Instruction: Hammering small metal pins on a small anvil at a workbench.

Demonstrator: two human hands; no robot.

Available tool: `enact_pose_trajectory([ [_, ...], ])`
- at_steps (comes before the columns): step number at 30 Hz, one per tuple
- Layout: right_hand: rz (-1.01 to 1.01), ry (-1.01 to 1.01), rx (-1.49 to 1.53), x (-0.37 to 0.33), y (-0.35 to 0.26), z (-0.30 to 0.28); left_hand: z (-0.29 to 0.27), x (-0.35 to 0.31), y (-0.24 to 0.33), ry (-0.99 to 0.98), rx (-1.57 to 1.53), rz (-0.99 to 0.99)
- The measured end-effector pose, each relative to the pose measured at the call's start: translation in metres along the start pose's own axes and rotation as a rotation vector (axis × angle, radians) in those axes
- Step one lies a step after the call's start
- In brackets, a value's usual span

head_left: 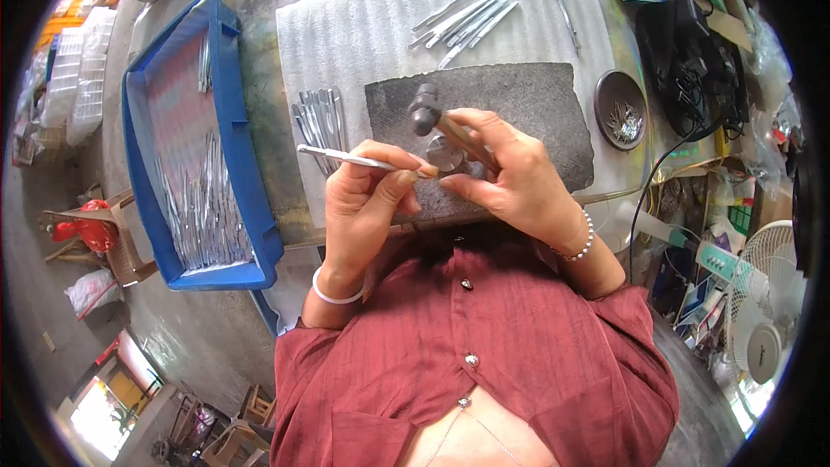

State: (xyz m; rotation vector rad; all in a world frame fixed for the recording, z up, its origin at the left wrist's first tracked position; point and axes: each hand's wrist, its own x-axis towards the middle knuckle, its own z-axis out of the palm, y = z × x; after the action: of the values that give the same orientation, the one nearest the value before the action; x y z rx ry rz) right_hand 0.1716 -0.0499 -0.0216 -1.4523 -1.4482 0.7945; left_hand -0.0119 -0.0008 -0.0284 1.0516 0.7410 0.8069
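In my left hand (361, 203) a slim silver metal tool (333, 154) is pinched between thumb and fingers; its rounded end points left, and its other end is partly covered by my fingertips. My right hand (517, 169) is wrapped round the wooden handle of a hammer (424, 110), with the dark metal head raised at upper left of that hand. The right thumb and the left fingertips nearly meet at the tool's right end. Just beneath the hammer sits a round metal block (443, 154) on a dark grey mat (527, 108).
White foam sheeting (346, 26) lies under the mat. Several silver tools (467, 22) rest at its far side, more (318, 117) at its left. A blue tray (233, 134) holds many others. To the right are a dark dish (609, 91) of small metal pins and a black bag (683, 52).
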Motion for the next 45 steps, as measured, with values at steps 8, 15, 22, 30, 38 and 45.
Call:
enact_pose_trajectory([
  [8,0.326,0.038,0.039,-0.025,0.006,-0.035,0.006,0.013,-0.004,-0.076,0.257,0.048],
  [15,0.246,0.065,0.028,-0.028,0.012,-0.033,0.01,0.013,-0.005,-0.078,0.361,0.114],
  [22,0.232,0.069,0.038,-0.028,0.009,-0.033,0.011,0.013,-0.005,-0.085,0.403,0.136],
  [30,0.208,0.063,0.032,-0.029,0.01,-0.034,0.017,0.014,-0.004,-0.036,0.404,0.135],
  [38,0.207,0.054,0.022,-0.029,0.009,-0.034,0.019,0.014,-0.003,-0.026,0.439,0.136],
  [45,0.2,0.052,0.023,-0.029,0.01,-0.033,0.019,0.014,-0.006,-0.023,0.499,0.206],
])
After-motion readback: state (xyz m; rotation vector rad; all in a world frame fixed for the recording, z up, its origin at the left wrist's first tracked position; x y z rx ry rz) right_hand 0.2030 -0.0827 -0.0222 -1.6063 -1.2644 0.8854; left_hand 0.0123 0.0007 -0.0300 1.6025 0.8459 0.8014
